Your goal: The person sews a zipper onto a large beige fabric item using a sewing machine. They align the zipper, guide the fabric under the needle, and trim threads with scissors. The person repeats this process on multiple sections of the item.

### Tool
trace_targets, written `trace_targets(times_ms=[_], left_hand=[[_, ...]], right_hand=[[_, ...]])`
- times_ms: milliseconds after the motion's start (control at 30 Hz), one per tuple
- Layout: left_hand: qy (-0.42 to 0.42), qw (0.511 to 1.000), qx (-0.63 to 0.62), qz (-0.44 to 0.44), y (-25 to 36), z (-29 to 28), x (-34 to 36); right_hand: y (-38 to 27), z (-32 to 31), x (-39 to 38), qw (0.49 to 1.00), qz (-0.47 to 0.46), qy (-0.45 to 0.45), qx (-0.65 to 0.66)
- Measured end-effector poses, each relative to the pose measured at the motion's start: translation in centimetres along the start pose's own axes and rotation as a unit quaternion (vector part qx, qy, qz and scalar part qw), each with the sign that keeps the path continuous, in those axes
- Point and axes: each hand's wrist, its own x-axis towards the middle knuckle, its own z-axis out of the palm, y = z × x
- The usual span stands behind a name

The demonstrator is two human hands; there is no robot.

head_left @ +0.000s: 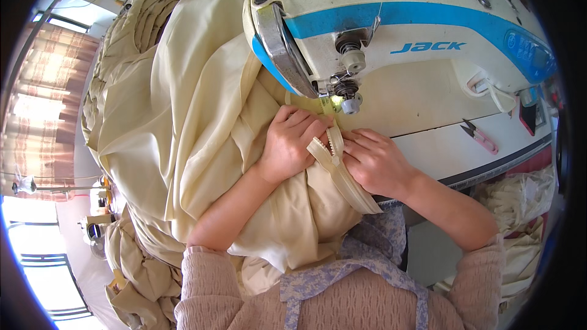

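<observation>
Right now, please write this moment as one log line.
left hand: on cream fabric; right hand: at zipper tape; sewing machine: ahead; pink snips: on table, right

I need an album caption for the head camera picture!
Left hand on cream cloth, right hand at a zipper, beside a blue-and-white sewing machine.

The sewing machine [397, 21] stands on the counter [440, 154], its needle end toward the left. Cloth [189, 116] spreads left of and before the machine. Before the needle end, the left hand [296, 142] is over the cloth, the right hand [374, 160] beside it — the zipper [346, 180] between them. Snips [485, 142] lie on the counter, right of both hands.
</observation>
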Motion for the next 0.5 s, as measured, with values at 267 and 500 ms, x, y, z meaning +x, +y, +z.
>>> trace_targets(times_ms=[267, 500], left_hand=[[0.028, 0.999, -0.013, 0.041, -0.8, 0.1, 0.2], [0.024, 0.998, -0.051, -0.036, -0.5, -0.5, 0.0]], right_hand=[[-0.1, 0.2, -0.1, 1.000, -0.014, -0.020, -0.019], [-1.3, -0.3, -1.4, 0.998, -0.011, -0.006, 0.058]])
